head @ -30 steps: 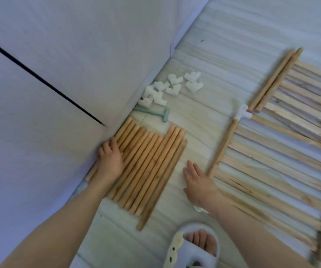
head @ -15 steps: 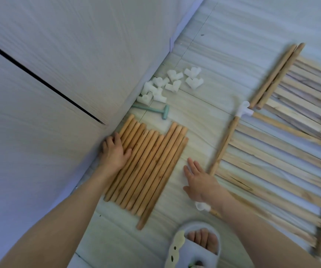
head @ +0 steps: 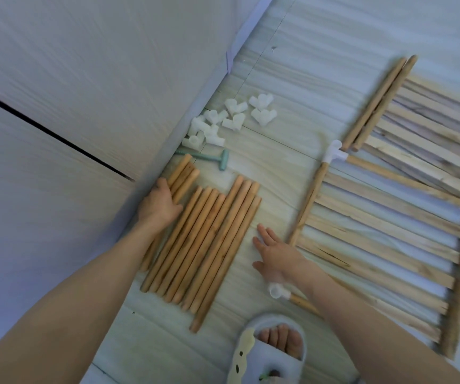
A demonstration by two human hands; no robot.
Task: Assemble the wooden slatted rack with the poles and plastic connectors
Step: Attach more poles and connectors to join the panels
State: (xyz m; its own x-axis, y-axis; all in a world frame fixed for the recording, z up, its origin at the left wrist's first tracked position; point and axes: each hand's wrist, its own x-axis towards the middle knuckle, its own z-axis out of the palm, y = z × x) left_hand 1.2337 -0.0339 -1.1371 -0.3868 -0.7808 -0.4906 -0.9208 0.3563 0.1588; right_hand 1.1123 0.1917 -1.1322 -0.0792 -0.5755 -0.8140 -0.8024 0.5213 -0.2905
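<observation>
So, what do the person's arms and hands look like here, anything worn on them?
Both forearms are bare, with no sleeves in view. The left hand and right hand wear no gloves; no rings, watch or bracelets show. Lower down, one foot wears a pale open-toed slipper.

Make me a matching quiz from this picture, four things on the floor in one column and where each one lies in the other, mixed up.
Things:
1. loose white connectors
2. green mallet
3. bundle of poles
4. slipper

Places:
A. between the two hands
B. bottom edge, by the right arm
C. beside the wall, farthest from the person
D. between the connectors and the poles

Pairs: 1-C, 2-D, 3-A, 4-B
</observation>
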